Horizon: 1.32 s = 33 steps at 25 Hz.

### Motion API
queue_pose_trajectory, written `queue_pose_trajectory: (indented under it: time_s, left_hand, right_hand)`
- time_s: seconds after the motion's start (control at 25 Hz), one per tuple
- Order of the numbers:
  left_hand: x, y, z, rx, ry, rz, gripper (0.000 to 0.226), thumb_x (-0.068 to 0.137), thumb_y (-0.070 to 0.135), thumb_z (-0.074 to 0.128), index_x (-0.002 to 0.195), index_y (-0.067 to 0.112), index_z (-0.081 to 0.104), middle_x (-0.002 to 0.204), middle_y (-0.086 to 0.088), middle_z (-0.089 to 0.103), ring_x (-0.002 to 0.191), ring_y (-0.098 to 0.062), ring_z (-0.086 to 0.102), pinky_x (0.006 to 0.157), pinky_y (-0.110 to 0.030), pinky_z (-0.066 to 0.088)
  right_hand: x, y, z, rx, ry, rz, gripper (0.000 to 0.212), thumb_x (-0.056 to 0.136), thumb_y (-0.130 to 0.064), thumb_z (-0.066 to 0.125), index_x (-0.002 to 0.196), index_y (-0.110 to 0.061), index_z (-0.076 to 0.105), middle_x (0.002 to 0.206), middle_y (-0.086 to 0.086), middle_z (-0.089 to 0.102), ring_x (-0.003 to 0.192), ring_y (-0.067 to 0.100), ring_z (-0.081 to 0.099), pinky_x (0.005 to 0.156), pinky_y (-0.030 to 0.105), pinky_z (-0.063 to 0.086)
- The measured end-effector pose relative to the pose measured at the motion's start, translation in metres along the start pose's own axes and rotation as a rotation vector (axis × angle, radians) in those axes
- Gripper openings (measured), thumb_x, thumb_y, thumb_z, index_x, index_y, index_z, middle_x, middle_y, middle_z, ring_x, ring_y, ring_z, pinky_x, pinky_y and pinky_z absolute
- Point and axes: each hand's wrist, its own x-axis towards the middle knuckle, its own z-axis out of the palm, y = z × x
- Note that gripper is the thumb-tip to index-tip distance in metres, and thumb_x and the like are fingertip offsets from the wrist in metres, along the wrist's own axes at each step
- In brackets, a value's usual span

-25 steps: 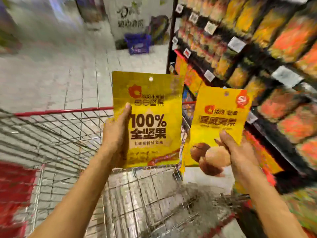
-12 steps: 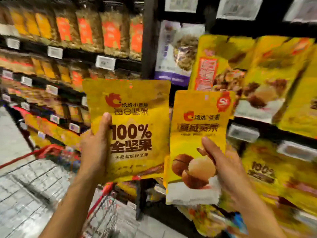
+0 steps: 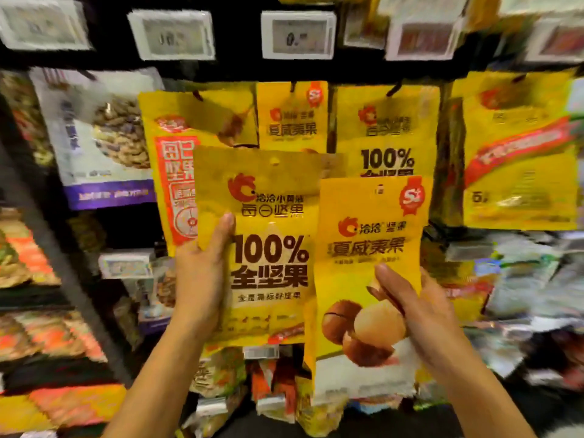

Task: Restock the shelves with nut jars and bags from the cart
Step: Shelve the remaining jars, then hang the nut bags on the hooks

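Both hands are full here. The left hand grips the 100% bag by its left edge, thumb laid over the front, fingers hidden behind. The right hand holds the macadamia bag by its lower right side, thumb across the front too. Both bags are upright, dead centre of the frame, and the macadamia bag overlaps the right edge of the 100% bag. Just behind them, upper middle, yellow hung bags dangle from pegs, one with the macadamia print and one to its right with the 100% print. Price tags run along the top. A white bag of nuts sits upper left. It's all a bit blurry.
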Motion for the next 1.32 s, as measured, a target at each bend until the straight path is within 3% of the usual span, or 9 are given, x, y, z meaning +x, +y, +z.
queue_pose_trajectory:
  time_s: [0.08, 0.2, 0.32, 0.56, 0.8, 0.96, 1.12, 1.2, 1.32]
  left_hand:
    - [0.010, 0.003, 0.027, -0.032, -0.056, -0.001, 0.017, 0.086, 0.037, 0.062, 0.078, 0.027, 0.074, 0.079, 0.004, 0.075, 0.074, -0.014, 0.072, 0.056, -0.025, 0.056]
    - [0.027, 0.007, 0.069, -0.031, -0.143, -0.007, 0.020, 0.085, 0.042, 0.064, 0.075, 0.028, 0.075, 0.085, -0.005, 0.075, 0.084, -0.025, 0.072, 0.077, -0.047, 0.057]
    - [0.034, 0.014, 0.110, -0.057, -0.225, -0.022, 0.027, 0.084, 0.046, 0.064, 0.084, 0.021, 0.073, 0.089, -0.009, 0.075, 0.087, -0.028, 0.071, 0.085, -0.053, 0.054]
    - [0.040, 0.019, 0.181, -0.105, -0.194, -0.122, 0.032, 0.084, 0.048, 0.063, 0.090, 0.017, 0.064, 0.088, -0.013, 0.074, 0.081, -0.029, 0.071, 0.079, -0.053, 0.056]
    - [0.039, 0.017, 0.212, -0.104, -0.158, -0.148, 0.047, 0.083, 0.051, 0.063, 0.103, 0.009, 0.063, 0.093, -0.018, 0.072, 0.082, -0.032, 0.071, 0.081, -0.057, 0.054]
    - [0.039, 0.019, 0.219, -0.105, -0.090, -0.153, 0.030, 0.084, 0.046, 0.064, 0.079, 0.016, 0.066, 0.082, -0.015, 0.073, 0.076, -0.032, 0.071, 0.080, -0.057, 0.055]
    - [0.045, 0.025, 0.229, -0.090, -0.091, -0.181, 0.037, 0.085, 0.043, 0.065, 0.098, 0.009, 0.064, 0.086, -0.013, 0.074, 0.071, -0.028, 0.072, 0.070, -0.048, 0.059]
    - [0.048, 0.024, 0.233, -0.075, -0.088, -0.189, 0.033, 0.087, 0.041, 0.063, 0.095, 0.010, 0.065, 0.087, -0.013, 0.074, 0.070, -0.026, 0.072, 0.065, -0.042, 0.060]
    - [0.052, 0.022, 0.235, -0.051, -0.060, -0.195, 0.029, 0.087, 0.042, 0.062, 0.084, 0.013, 0.065, 0.081, -0.008, 0.074, 0.067, -0.024, 0.071, 0.055, -0.034, 0.058]
  right_hand:
    - [0.004, -0.005, -0.012, 0.017, 0.079, -0.036, 0.041, 0.053, -0.046, 0.076, 0.089, -0.030, 0.066, 0.080, -0.017, 0.073, 0.070, 0.003, 0.070, 0.050, 0.016, 0.051]
    - [0.014, -0.014, -0.033, 0.004, 0.168, -0.081, 0.031, 0.052, -0.039, 0.085, 0.079, -0.038, 0.071, 0.076, -0.016, 0.073, 0.068, 0.002, 0.070, 0.049, 0.017, 0.051]
    - [0.022, -0.027, -0.053, -0.012, 0.202, -0.127, 0.021, 0.054, -0.050, 0.079, 0.070, -0.042, 0.069, 0.066, -0.017, 0.069, 0.063, -0.001, 0.067, 0.050, 0.018, 0.050]
    - [0.051, -0.049, -0.104, -0.031, 0.235, -0.147, 0.043, 0.054, -0.045, 0.065, 0.090, -0.022, 0.064, 0.073, -0.014, 0.073, 0.065, 0.001, 0.069, 0.046, 0.012, 0.048]
    - [0.082, -0.059, -0.136, -0.114, 0.195, -0.169, 0.049, 0.054, -0.046, 0.080, 0.094, -0.021, 0.065, 0.075, -0.013, 0.073, 0.063, 0.000, 0.068, 0.048, 0.015, 0.048]
    - [0.098, -0.057, -0.140, -0.094, 0.140, -0.145, 0.049, 0.054, -0.054, 0.070, 0.092, -0.024, 0.066, 0.077, -0.014, 0.073, 0.066, 0.001, 0.068, 0.055, 0.021, 0.047]
    - [0.108, -0.052, -0.137, -0.061, 0.109, -0.120, 0.052, 0.049, -0.057, 0.079, 0.091, -0.028, 0.067, 0.081, -0.012, 0.074, 0.071, 0.002, 0.069, 0.056, 0.022, 0.049]
    - [0.112, -0.051, -0.135, -0.022, 0.071, -0.120, 0.046, 0.049, -0.054, 0.069, 0.086, -0.027, 0.067, 0.076, -0.014, 0.073, 0.067, 0.002, 0.069, 0.051, 0.017, 0.051]
    - [0.116, -0.051, -0.133, -0.056, 0.038, -0.101, 0.037, 0.051, -0.055, 0.077, 0.085, -0.045, 0.069, 0.084, -0.017, 0.073, 0.076, 0.001, 0.069, 0.066, 0.029, 0.052]
